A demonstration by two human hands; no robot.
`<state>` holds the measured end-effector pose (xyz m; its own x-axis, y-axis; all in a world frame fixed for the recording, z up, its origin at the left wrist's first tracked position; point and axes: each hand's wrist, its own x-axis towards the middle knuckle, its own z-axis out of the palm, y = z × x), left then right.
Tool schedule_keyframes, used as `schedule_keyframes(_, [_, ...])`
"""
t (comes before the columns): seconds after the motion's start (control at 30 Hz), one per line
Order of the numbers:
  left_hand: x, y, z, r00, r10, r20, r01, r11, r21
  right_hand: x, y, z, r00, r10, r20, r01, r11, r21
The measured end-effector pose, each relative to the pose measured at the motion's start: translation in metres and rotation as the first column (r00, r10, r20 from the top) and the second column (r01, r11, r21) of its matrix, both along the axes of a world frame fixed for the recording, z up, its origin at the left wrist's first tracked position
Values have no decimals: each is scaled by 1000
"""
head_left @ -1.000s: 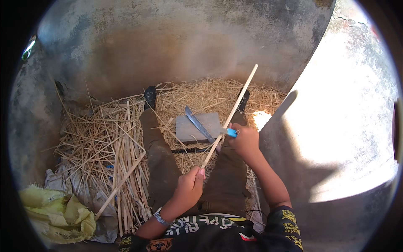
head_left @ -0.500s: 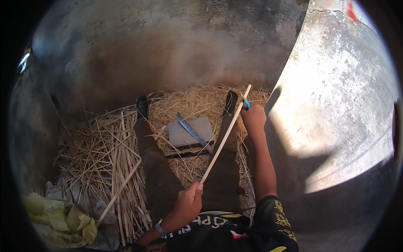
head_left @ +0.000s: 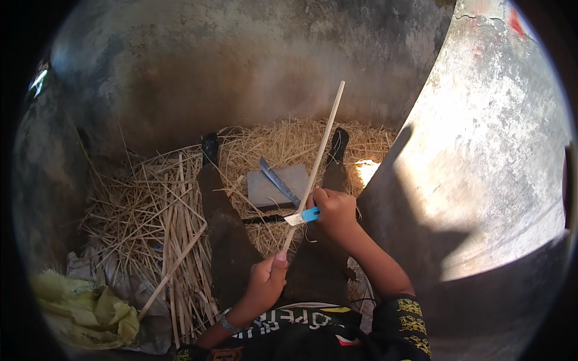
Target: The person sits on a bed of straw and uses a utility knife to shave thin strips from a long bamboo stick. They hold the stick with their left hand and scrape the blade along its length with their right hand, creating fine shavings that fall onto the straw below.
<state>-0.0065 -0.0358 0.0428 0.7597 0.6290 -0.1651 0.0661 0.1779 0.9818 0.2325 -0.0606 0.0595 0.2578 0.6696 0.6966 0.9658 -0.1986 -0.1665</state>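
My left hand (head_left: 265,281) is closed round the lower end of a long pale wooden stick (head_left: 326,139), which slants up and away over my right leg. In my right hand (head_left: 335,211) is a box cutter (head_left: 309,215) with a bright blue body. Its broad pale blade lies against the stick, a short way above my left hand. A thin curled shaving hangs near the blade. Beyond, between my legs, a long curved knife (head_left: 279,181) rests on a grey block (head_left: 265,189), its handle end hidden behind the stick and my right hand.
Several loose sticks (head_left: 180,253) are heaped left of my legs. Shavings (head_left: 289,137) cover the floor around the block. A yellow-green sack (head_left: 84,313) lies at the lower left. Concrete walls (head_left: 241,66) stand close ahead and to the right.
My right hand has come down along the stick with the box cutter, from near the far end to close above my left hand. The stick now points more steeply upward.
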Motion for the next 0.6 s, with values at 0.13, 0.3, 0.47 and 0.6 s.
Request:
schedule_keyframes(0.13, [-8,-11,-4,997,-73,-14,73,997,-1,71,21,50,904,-349,-245,358,934,-9])
schedule_keyframes(0.3, [-3,-8,-1,989,-132,62,139,983,-121,70,30,67,910,-338,-242,358,932,45])
schedule_keyframes(0.47, [-2,7,7,996,-60,72,71,983,-168,-19,-3,-2,987,156,-46,-159,986,-52])
schedule_keyframes(0.6, [-2,4,-2,997,-56,50,55,998,33,1,-3,19,990,34,-134,-49,992,-114])
